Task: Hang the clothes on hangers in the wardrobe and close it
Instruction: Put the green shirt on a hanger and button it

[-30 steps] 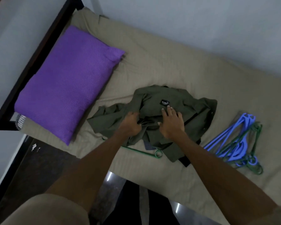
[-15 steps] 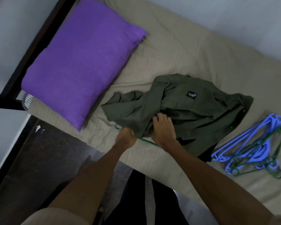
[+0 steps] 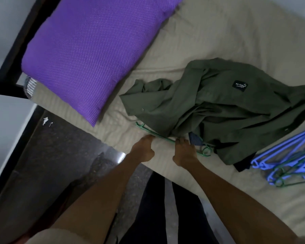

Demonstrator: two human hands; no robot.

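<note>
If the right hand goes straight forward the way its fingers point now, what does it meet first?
Probably the green hanger: the right hand has its fingertips right at the hanger's bar, maybe already touching. Just beyond lies the olive shirt.

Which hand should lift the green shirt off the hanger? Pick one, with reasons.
Right. The right hand sits on the green hanger right beside the shirt hem; the left hand is farther from it.

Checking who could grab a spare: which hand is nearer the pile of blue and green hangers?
Right. The right hand lies between the pile of hangers and the left hand, which is farther.
</note>
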